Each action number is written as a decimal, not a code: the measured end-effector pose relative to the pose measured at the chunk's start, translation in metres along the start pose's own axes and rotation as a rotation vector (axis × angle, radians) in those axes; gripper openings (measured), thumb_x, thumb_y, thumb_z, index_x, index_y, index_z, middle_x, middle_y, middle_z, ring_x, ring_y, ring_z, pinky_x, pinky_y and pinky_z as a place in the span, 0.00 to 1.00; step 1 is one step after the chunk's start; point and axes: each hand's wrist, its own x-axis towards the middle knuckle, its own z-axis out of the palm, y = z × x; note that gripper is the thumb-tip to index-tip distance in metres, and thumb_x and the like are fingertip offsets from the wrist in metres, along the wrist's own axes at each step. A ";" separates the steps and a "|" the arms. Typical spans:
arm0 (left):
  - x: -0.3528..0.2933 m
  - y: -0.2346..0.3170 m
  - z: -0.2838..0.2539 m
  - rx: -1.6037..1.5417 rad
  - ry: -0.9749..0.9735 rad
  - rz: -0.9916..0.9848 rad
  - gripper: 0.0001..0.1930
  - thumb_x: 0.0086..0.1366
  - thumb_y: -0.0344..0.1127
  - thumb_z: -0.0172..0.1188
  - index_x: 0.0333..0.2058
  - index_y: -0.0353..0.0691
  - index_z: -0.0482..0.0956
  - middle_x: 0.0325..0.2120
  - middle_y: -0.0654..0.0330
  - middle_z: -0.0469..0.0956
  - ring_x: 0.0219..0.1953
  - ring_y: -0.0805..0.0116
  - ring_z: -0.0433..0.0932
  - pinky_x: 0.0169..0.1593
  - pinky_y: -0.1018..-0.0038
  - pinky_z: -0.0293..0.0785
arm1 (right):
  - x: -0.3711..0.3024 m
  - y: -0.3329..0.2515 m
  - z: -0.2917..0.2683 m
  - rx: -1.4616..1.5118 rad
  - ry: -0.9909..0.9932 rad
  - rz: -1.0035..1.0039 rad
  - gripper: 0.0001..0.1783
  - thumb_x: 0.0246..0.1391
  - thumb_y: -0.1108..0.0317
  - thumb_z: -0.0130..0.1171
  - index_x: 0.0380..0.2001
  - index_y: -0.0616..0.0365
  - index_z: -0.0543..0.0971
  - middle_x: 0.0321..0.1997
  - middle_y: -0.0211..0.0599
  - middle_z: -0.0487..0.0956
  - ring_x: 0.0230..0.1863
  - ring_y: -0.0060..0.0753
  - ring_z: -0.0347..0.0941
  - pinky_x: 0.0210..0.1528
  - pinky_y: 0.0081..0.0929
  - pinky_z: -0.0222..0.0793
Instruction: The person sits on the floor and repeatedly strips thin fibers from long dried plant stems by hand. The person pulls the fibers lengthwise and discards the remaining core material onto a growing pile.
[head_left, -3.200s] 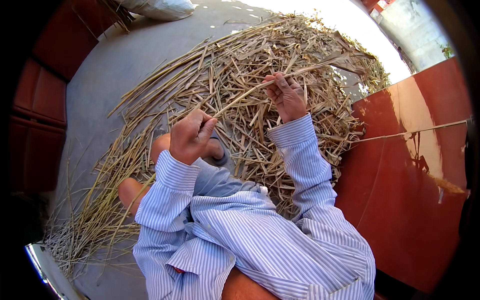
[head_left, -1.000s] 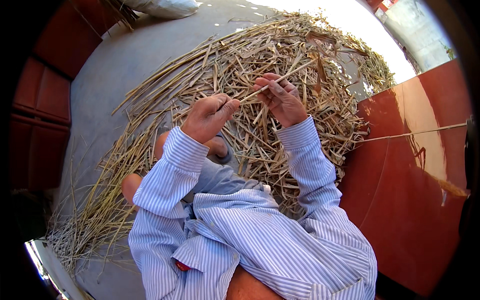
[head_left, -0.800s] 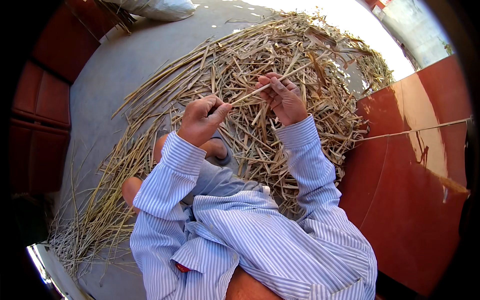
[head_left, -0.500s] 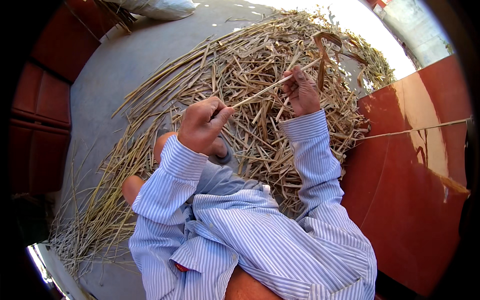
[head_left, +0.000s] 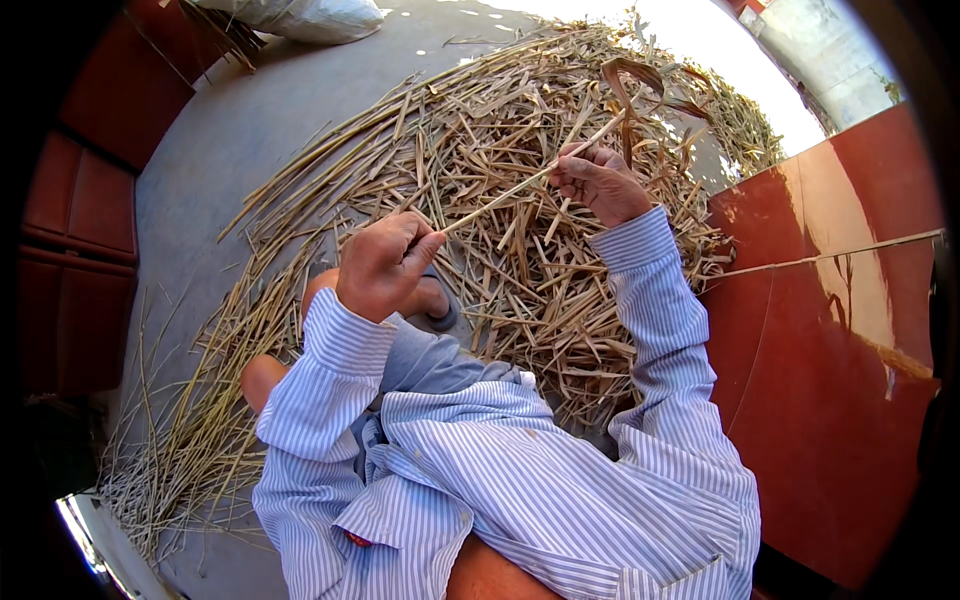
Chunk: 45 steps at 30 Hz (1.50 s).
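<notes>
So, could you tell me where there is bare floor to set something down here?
The grey floor lies bare between the straw pile and the red panels, up to the white sack. Ahead of both hands, left hand and right hand, straw crowds everything.

A person in a striped blue-and-white shirt (head_left: 560, 500) sits over a wide heap of dry stalks (head_left: 520, 270) spread on a grey floor (head_left: 250, 150). The left hand (head_left: 385, 265) pinches the near end of one thin pale stalk (head_left: 510, 190), and the right hand (head_left: 600, 185) closes on it farther along, so it runs slanting between both. A brown curled leaf (head_left: 625, 85) hangs from its far end. A reddish wall (head_left: 840, 380) stands at right, a white sack (head_left: 300, 18) lies far left.
</notes>
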 end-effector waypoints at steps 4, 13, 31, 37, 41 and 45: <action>-0.004 0.003 0.009 0.182 -0.014 -0.018 0.10 0.59 0.39 0.62 0.26 0.37 0.78 0.23 0.54 0.77 0.25 0.55 0.77 0.28 0.66 0.71 | 0.005 0.003 -0.002 -0.043 0.017 0.068 0.11 0.53 0.73 0.63 0.39 0.60 0.74 0.32 0.35 0.80 0.32 0.24 0.79 0.32 0.17 0.77; -0.011 -0.014 0.035 0.333 -0.059 0.088 0.13 0.62 0.43 0.57 0.25 0.40 0.74 0.22 0.55 0.75 0.26 0.53 0.77 0.28 0.62 0.71 | 0.008 0.042 0.014 -0.451 0.226 0.061 0.13 0.44 0.77 0.65 0.33 0.59 0.72 0.25 0.31 0.74 0.26 0.20 0.71 0.28 0.17 0.70; -0.009 -0.004 -0.014 0.221 0.127 -0.009 0.12 0.61 0.42 0.60 0.26 0.40 0.78 0.22 0.57 0.76 0.26 0.55 0.77 0.28 0.64 0.71 | -0.032 0.127 -0.145 0.264 0.910 0.209 0.11 0.57 0.68 0.60 0.37 0.66 0.75 0.30 0.41 0.80 0.25 0.30 0.78 0.23 0.24 0.78; -0.021 -0.014 -0.003 0.218 0.146 0.024 0.16 0.64 0.44 0.55 0.24 0.39 0.74 0.20 0.55 0.73 0.24 0.53 0.75 0.26 0.62 0.69 | -0.038 0.105 0.080 0.262 -0.075 0.089 0.27 0.56 0.64 0.64 0.55 0.64 0.68 0.46 0.45 0.80 0.40 0.32 0.80 0.42 0.23 0.78; -0.052 -0.015 0.002 0.262 0.156 0.039 0.15 0.62 0.45 0.55 0.26 0.38 0.73 0.22 0.56 0.74 0.26 0.54 0.76 0.28 0.61 0.70 | -0.041 0.100 0.140 0.241 -0.115 -0.131 0.15 0.61 0.66 0.57 0.47 0.64 0.74 0.40 0.41 0.81 0.39 0.30 0.80 0.41 0.23 0.77; -0.061 -0.020 -0.032 0.678 0.244 -0.001 0.16 0.55 0.46 0.63 0.31 0.39 0.75 0.24 0.59 0.74 0.34 0.59 0.77 0.38 0.64 0.68 | -0.002 0.088 0.148 0.126 -0.082 -0.323 0.08 0.63 0.67 0.54 0.41 0.60 0.76 0.36 0.38 0.82 0.33 0.26 0.80 0.39 0.22 0.80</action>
